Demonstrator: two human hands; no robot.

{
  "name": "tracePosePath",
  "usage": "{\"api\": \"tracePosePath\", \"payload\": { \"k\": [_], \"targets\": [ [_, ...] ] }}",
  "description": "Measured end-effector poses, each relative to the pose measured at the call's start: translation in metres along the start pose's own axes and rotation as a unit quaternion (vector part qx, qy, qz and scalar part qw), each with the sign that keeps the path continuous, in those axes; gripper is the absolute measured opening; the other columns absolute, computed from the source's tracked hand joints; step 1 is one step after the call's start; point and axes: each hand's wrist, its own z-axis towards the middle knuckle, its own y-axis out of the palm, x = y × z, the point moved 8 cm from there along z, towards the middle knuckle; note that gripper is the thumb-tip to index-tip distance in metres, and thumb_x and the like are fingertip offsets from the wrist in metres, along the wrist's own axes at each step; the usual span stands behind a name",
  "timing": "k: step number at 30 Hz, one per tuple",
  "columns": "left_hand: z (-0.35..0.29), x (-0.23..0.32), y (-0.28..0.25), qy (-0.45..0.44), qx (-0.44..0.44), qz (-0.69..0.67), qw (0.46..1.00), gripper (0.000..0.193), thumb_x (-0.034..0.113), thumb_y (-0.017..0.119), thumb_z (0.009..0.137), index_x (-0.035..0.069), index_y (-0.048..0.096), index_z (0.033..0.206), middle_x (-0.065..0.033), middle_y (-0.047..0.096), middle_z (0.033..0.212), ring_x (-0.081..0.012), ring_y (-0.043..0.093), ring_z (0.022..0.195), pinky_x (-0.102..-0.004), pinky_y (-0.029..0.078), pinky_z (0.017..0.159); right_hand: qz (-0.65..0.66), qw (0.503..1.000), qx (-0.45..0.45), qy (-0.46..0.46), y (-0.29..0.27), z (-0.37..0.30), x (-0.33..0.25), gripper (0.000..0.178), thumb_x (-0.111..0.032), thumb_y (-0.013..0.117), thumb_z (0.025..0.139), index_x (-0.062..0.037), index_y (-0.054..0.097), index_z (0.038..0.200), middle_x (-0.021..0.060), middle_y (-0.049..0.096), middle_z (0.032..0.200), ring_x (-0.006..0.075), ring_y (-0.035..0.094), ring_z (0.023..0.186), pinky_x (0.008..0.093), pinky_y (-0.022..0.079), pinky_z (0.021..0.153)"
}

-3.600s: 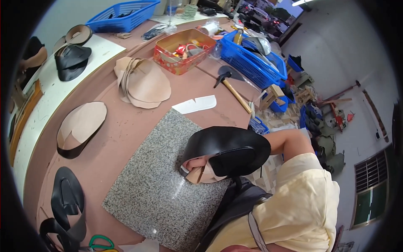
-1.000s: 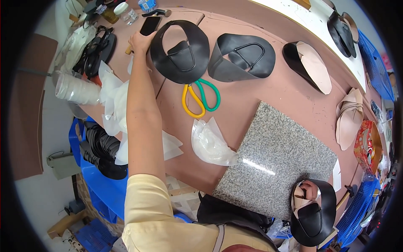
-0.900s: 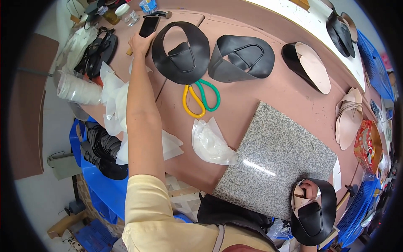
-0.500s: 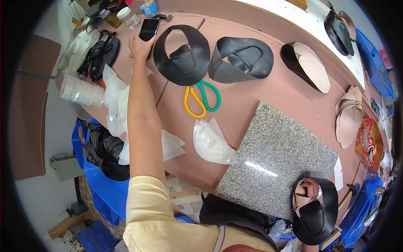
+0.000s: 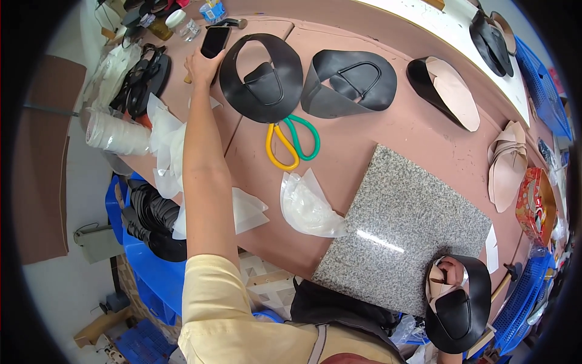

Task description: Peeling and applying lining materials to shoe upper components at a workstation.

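Note:
My left hand [image 5: 203, 67] reaches to the far left of the table, its thumb and fingers around the near end of a black smartphone [image 5: 215, 41]. A small tan, wood-like end shows beside that hand; the rest of it is hidden. At the lower right, my right hand [image 5: 450, 270] is inside a black leather shoe upper [image 5: 453, 312] with a pale lining, its curled fingers gripping it. That upper is held over the near right corner of a speckled grey stone slab [image 5: 400, 224]. Two more black uppers, one ring-shaped [image 5: 260, 109] and one folded [image 5: 364, 73], lie at the middle back.
Scissors with yellow and green handles [image 5: 282, 155] lie near white translucent sheets [image 5: 309, 206]. A hammer head [image 5: 242, 24] and jars [image 5: 182, 25] stand behind the phone. Pale-lined pieces [image 5: 508, 167] and a red tin [image 5: 530, 206] are at right; black pieces [image 5: 151, 212] at left.
The whole view shifts slightly. Both hands keep their holds, and nothing on the table visibly moves.

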Motion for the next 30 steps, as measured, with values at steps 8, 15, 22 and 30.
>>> {"api": "tracePosePath", "payload": {
  "k": [8,15,22,30],
  "targets": [
    [0.005,0.013,0.009,0.015,0.028,-0.016,0.999,0.089,0.063,0.076,0.067,-0.002,0.061,0.126,-0.0265,0.063,0.117,-0.0407,0.058,0.112,-0.0445,0.043,0.101,-0.05,0.997,0.048,-0.035,-0.026,-0.024,-0.023,0.046,-0.026,0.066,0.087,-0.0031,0.055,0.125,0.0146,0.058,0.123,0.0204,0.058,0.115,0.0317,0.05,0.091],
    [0.061,-0.076,-0.027,-0.241,0.04,-0.503,0.829,0.068,0.059,0.07,0.073,-0.002,0.067,0.103,-0.0136,0.067,0.089,-0.0304,0.063,0.082,-0.0415,0.053,0.077,-0.086,0.985,0.127,-0.085,-0.063,-0.09,-0.059,0.048,-0.027,0.066,0.087,-0.0031,0.055,0.127,0.0154,0.058,0.124,0.0211,0.058,0.119,0.0319,0.05,0.093],
    [0.014,0.072,-0.104,-0.289,-0.106,-0.816,0.49,0.057,0.05,0.062,0.084,0.004,0.058,0.116,-0.012,0.058,0.104,-0.0284,0.056,0.088,-0.0403,0.05,0.072,-0.519,0.75,-0.36,0.195,-0.185,-0.146,-0.02,0.062,-0.004,0.063,0.076,-0.0004,0.047,0.136,0.0204,0.051,0.136,0.037,0.049,0.128,0.0406,0.045,0.101],
    [-0.083,0.272,-0.184,-0.132,-0.244,-0.922,0.27,0.058,0.052,0.057,0.09,0.006,0.052,0.125,-0.017,0.058,0.115,-0.0288,0.055,0.097,-0.0392,0.051,0.076,-0.805,0.582,0.11,-0.03,-0.161,-0.049,-0.207,0.028,-0.001,0.058,0.081,-0.0036,0.065,0.108,0.0164,0.066,0.101,0.0354,0.064,0.097,0.0447,0.051,0.084]
  ]
}}
